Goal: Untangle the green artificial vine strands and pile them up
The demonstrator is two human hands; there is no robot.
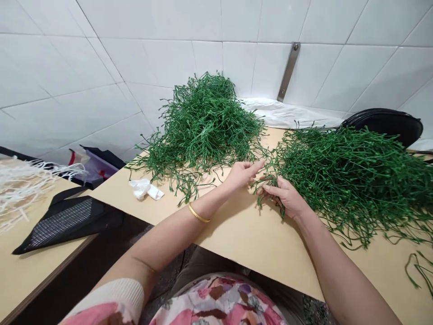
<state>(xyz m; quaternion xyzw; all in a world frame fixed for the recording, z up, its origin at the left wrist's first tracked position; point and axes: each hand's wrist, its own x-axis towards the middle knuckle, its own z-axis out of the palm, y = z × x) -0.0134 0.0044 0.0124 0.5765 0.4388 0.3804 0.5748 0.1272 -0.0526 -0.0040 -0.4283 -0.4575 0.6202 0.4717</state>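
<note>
Where the two green heaps nearly meet on the tan counter (pixel 250 243), both hands work at the same spot. The left hand (pixel 241 174) reaches in from the left, fingers loosely extended, index and thumb pinching toward a thin green strand; whether it truly grips is hard to tell, the tips blur into the greenery. The right hand (pixel 286 196) is curled around a small green sprig (pixel 267 183), fingers closed on it, part of the sprig hidden under the palm. A gold bangle (pixel 199 214) sits on the left wrist.

The right pile of green strands (pixel 352 180) lies just beside the right hand and runs off the right edge of the frame, so its full extent is cut off. The far-left pile (pixel 206 122) is heaped against the white tiled wall (pixel 101 67). A few loose strands (pixel 419 271) lie near the right edge, partly cropped.

A crumpled white scrap (pixel 145 188) lies on the counter left of the left arm. A black mesh bag (pixel 64 221) rests on a second surface at left, with white strands (pixel 30 180) cut off by the frame. A black round object (pixel 389 124), far right, is half hidden behind the greenery; cannot identify it.
</note>
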